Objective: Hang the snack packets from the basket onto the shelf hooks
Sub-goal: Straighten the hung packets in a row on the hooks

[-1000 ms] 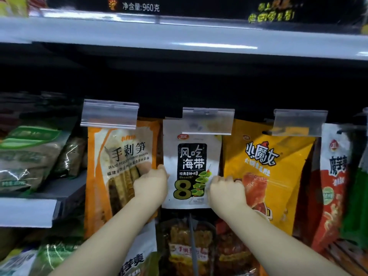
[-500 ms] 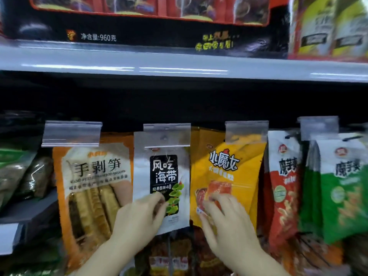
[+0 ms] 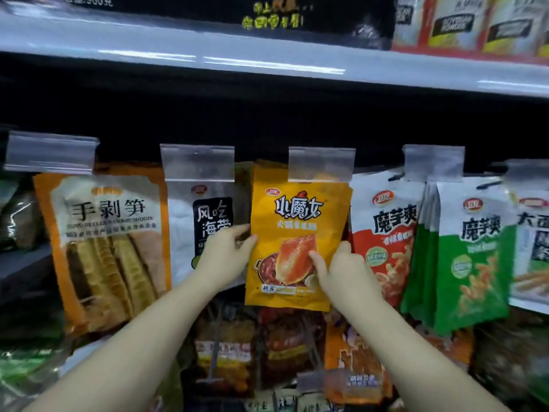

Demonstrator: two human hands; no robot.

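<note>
Snack packet point(image 3: 298, 242), yellow, hangs at the third hook from the left, its top edge tucked behind a clear price tag holder point(image 3: 321, 164); whether its hole is fully on the hook cannot be told, as the holder hides it. The left hand point(image 3: 227, 257) pinches the packet's left edge with its fingertips. The right hand point(image 3: 341, 270) holds the right edge, thumb laid across the printed front, fingers hidden behind.

Handling, as judged: a light, sealed foil pouch, soft and crinkly, with a glossy face that could slip under a loose pinch. The side seams, where both hands now sit, are the firmest places to hold; the header strip at the top is the part to guide onto the hook.

Surroundings: a white packet point(image 3: 190, 233) hangs just to the left, partly behind the left hand, and a red and white packet point(image 3: 383, 233) touches or nearly touches the right side. A grey shelf edge point(image 3: 267, 60) runs above. More goods hang in the dim row below. No basket is in view.
</note>
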